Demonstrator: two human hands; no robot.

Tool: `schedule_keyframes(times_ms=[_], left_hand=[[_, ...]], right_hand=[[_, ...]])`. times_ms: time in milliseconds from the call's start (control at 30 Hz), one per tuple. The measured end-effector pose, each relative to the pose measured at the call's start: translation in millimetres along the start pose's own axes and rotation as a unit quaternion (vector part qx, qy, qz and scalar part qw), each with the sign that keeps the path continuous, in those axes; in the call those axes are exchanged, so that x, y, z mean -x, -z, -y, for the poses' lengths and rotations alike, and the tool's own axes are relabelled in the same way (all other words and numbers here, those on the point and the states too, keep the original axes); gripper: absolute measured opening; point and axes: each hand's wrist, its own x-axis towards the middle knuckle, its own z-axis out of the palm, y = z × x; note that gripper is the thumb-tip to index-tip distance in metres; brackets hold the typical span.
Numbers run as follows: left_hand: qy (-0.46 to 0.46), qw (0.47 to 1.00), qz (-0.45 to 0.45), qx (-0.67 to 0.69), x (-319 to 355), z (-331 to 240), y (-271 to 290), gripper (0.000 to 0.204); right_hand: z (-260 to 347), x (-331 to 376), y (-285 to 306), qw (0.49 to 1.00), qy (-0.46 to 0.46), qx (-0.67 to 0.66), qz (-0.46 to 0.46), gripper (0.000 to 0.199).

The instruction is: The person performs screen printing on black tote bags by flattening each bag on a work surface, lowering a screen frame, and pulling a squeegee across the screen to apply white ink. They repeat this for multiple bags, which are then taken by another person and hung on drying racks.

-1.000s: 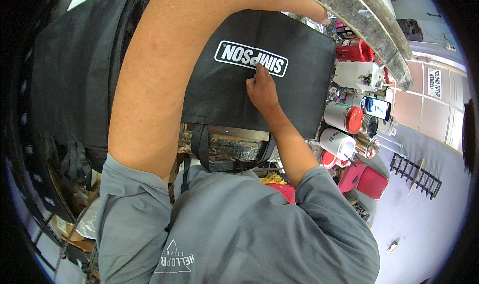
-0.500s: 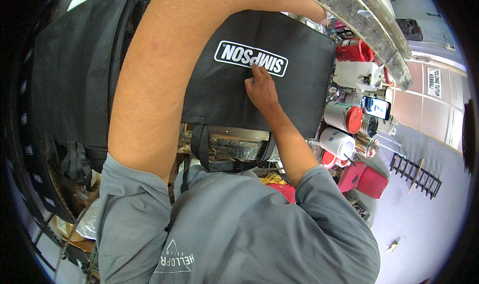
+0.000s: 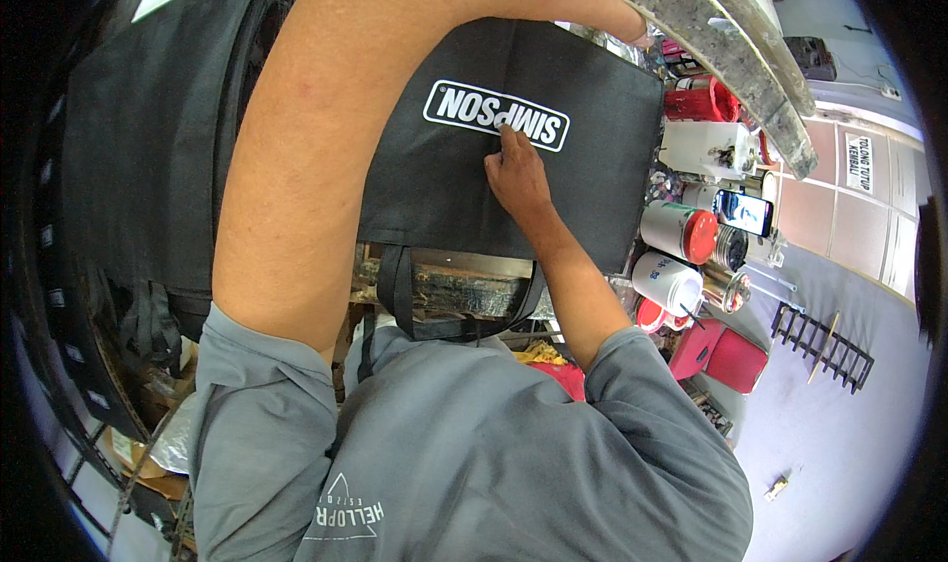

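Note:
A black fabric bag [image 3: 592, 192] lies flat in front of me, its strap handle [image 3: 454, 327] hanging toward my body. White framed lettering [image 3: 464, 106] is printed on it, upside down from where I stand. My right hand [image 3: 520, 174] rests on the bag. Its forefinger reaches the lower edge of the print while the other fingers are curled in; anything pinched under the fingertips is hidden. Across the top bends my left arm. My left hand [image 3: 617, 14], partly cut off by the upper edge, grips a raised, paint-stained frame [image 3: 716, 58] above the bag's far right corner.
A stack of black bags [image 3: 148, 157] stands at the left. Paint tubs and jars [image 3: 671, 231] line the right side, with a lit phone [image 3: 743, 212] among them. Beyond are a red chair [image 3: 736, 355] and a black rack [image 3: 822, 348] on the wall.

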Motion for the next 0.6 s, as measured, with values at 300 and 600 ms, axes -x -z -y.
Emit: schedule_keyframes(times_ms=[300,600], left_hand=[[-0.05,0.995,0.002,0.084,1,12,11,0.056],[-0.016,0.996,-0.058,0.073,-3,6,-8,0.056]], right_hand=[[2,-4,3,0.999,-0.031,-0.042,-0.008,0.059],[7,-6,8,0.997,-0.034,-0.072,-0.01,0.062]])
